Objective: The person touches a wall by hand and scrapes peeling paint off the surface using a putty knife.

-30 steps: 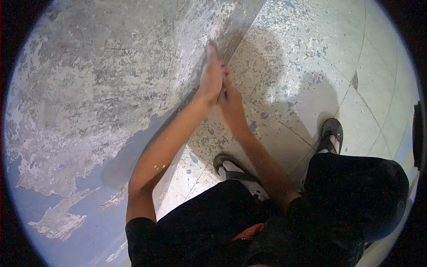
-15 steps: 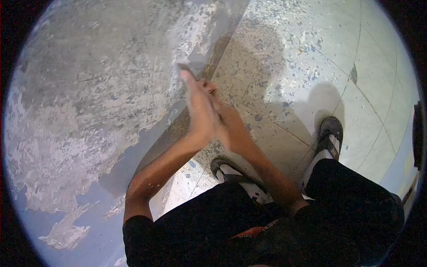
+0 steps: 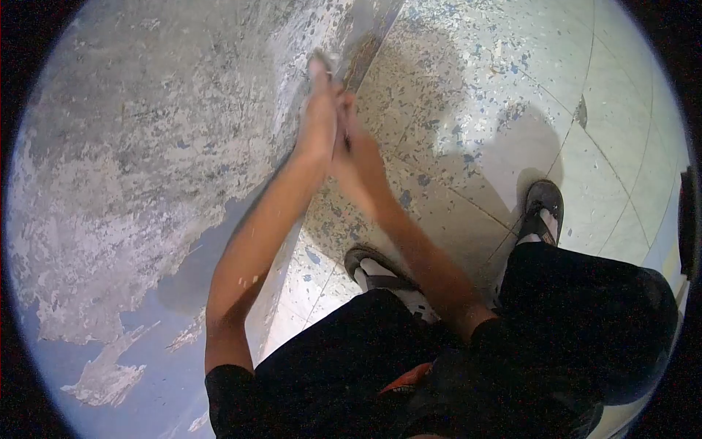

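Both of my hands are together at the lower part of the peeling wall (image 3: 175, 132), close to where it meets the floor. My left hand (image 3: 319, 121) is blurred, its fingers pressed along a thin dark tool (image 3: 322, 57) whose tip shows beyond the fingertips against the wall. Just right of it, my right hand (image 3: 356, 157) is closed round what seems to be the same tool's handle, mostly hidden between the palms. Bare grey plaster shows on the wall above a remaining area of blue paint (image 3: 168, 366).
Paint flakes lie scattered over the tiled floor (image 3: 599, 168). My sandalled feet stand on it, one near the wall (image 3: 373, 269) and one farther right (image 3: 542, 208). A dark object (image 3: 687, 219) shows at the right edge.
Both hands first came back toward my body with the tool, then moved forward again along the wall's base. They are now a little left of where they were a second ago.
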A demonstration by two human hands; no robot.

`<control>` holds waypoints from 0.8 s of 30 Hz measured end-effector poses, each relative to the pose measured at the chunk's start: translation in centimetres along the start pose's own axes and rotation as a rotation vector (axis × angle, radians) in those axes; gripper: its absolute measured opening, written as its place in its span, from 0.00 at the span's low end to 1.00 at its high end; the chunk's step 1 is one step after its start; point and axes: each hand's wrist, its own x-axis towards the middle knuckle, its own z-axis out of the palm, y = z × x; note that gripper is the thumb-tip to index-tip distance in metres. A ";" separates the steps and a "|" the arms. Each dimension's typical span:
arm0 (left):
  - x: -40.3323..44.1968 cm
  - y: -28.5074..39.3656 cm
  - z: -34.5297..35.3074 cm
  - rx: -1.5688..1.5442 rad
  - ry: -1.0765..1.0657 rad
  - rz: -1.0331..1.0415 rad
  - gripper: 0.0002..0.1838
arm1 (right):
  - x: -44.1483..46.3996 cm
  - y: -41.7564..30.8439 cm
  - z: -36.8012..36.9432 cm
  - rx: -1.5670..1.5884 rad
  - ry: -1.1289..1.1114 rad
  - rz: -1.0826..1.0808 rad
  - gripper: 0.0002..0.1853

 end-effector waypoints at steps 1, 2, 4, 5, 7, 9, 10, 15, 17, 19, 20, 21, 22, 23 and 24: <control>1.6 0.4 1.0 0.006 -0.127 0.028 0.41 | 1.9 0.4 -0.5 -0.018 0.056 -0.068 0.18; 3.0 1.1 2.3 0.006 -0.258 0.064 0.43 | 4.0 0.6 -1.4 -0.041 0.113 -0.144 0.19; 4.8 1.8 5.5 -0.048 -0.255 -0.026 0.45 | 7.1 1.0 -4.3 -0.067 0.060 -0.106 0.20; 4.9 2.2 6.6 -0.086 -0.244 -0.134 0.47 | 7.7 1.1 -5.3 -0.078 0.008 -0.046 0.20; 3.8 2.0 7.2 -0.108 -0.184 -0.099 0.47 | 7.5 2.1 -6.2 -0.157 -0.031 -0.002 0.21; 1.9 0.8 6.2 -0.121 -0.114 -0.085 0.48 | 5.8 2.6 -6.0 -0.227 -0.072 0.064 0.22; 0.8 -0.1 5.1 -0.131 -0.074 -0.101 0.48 | 4.1 2.7 -5.7 -0.198 -0.113 -0.022 0.22; -4.9 -3.2 -0.2 -0.084 0.098 -0.048 0.48 | -3.8 3.3 -1.8 -0.056 -0.159 -0.017 0.24; -6.6 -3.4 -2.3 -0.059 0.118 -0.002 0.48 | -6.0 5.4 0.0 -0.023 -0.185 -0.146 0.26; -7.9 -3.4 -4.2 -0.078 0.115 -0.150 0.43 | -7.9 5.0 1.4 0.010 -0.206 -0.028 0.26; -8.4 -3.3 -4.7 -0.082 0.117 -0.150 0.43 | -8.5 4.4 2.0 0.040 -0.226 0.086 0.26; -8.8 -3.2 -5.1 -0.055 0.119 -0.137 0.41 | -9.1 4.0 2.6 0.036 -0.232 0.085 0.26; -9.1 -3.0 -5.4 -0.028 0.121 -0.123 0.39 | -9.4 3.6 3.2 0.071 -0.186 0.058 0.26; -9.1 -2.8 -5.7 -0.015 0.105 -0.118 0.39 | -9.5 3.3 3.5 0.109 -0.136 0.032 0.25; -8.8 -2.7 -5.6 -0.012 0.106 -0.118 0.39 | -9.2 3.2 3.6 0.113 -0.136 0.033 0.25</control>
